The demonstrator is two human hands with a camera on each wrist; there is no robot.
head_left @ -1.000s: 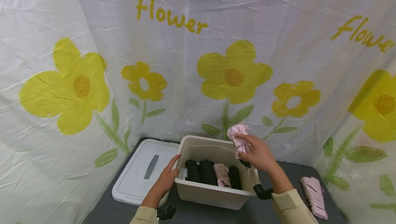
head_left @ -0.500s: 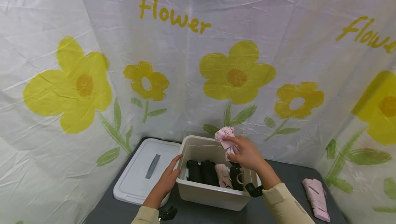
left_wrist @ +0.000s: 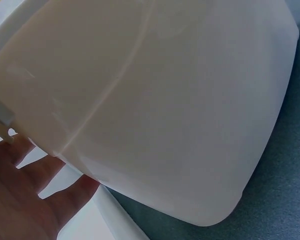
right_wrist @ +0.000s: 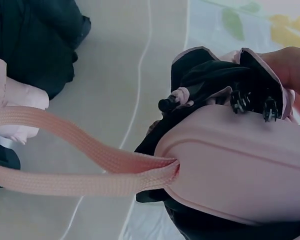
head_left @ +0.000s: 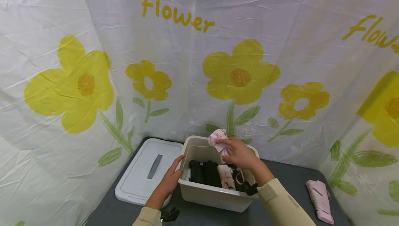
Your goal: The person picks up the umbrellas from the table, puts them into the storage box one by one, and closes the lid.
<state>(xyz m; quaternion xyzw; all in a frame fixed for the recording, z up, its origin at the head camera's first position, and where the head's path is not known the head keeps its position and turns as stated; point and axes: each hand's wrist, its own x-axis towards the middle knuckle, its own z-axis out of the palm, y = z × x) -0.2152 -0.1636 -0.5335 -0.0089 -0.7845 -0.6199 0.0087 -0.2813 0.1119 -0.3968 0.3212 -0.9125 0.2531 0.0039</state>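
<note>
My right hand (head_left: 241, 155) holds a pink folding umbrella (head_left: 218, 139) by its wrapped canopy, tilted over the right half of a beige storage bin (head_left: 215, 200). The right wrist view shows its smooth pink handle (right_wrist: 240, 160) and hanging wrist strap (right_wrist: 85, 150), with dark rib ends beside it. Inside the bin stand black folded umbrellas (head_left: 212, 173) and a pink one (head_left: 225, 176) in a row; the rightmost black one is partly hidden by the strap and wrist camera. My left hand (head_left: 167, 183) grips the bin's left side at the rim.
A white lid (head_left: 137, 177) with a grey handle lies left of the bin on the dark table (head_left: 280, 174). Another pink folded umbrella (head_left: 320, 201) lies at the table's right. A flower-printed curtain (head_left: 187, 108) hangs close behind.
My right hand has carried the pink umbrella leftward, from the bin's right end to further over its interior. The left hand has kept its hold on the bin.
</note>
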